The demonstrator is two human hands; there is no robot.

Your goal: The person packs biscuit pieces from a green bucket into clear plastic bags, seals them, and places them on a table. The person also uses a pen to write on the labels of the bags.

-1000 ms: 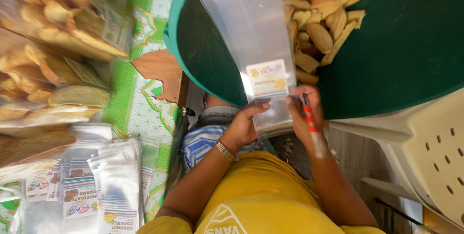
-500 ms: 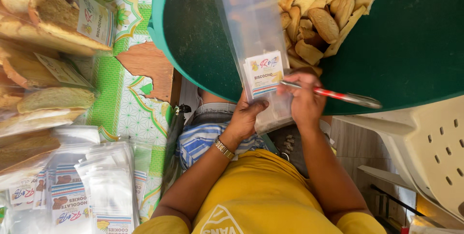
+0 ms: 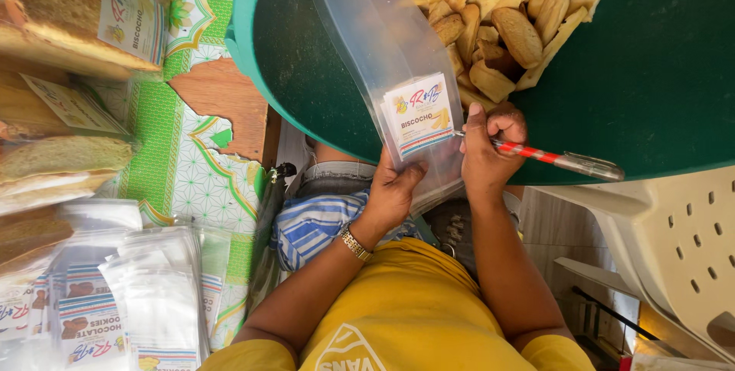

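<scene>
fingers of the right hand [image 3: 487,153] pinch a red pen [image 3: 555,159]; the left hand [image 3: 392,191] grips an empty clear labelled bag [image 3: 398,80] over the green basin [image 3: 651,88]. biscuits [image 3: 498,19] remain loose on its far side, filling not begun.

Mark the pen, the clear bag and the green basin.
pen [image 3: 555,158], head view, on its red-striped barrel.
clear bag [image 3: 375,34], head view, on its bare upper half.
green basin [image 3: 658,72], head view, on its bare inner wall.

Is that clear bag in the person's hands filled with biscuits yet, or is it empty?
Empty. The clear bag lies flat and see-through in the left hand; the biscuits sit loose in the green tub.
</scene>
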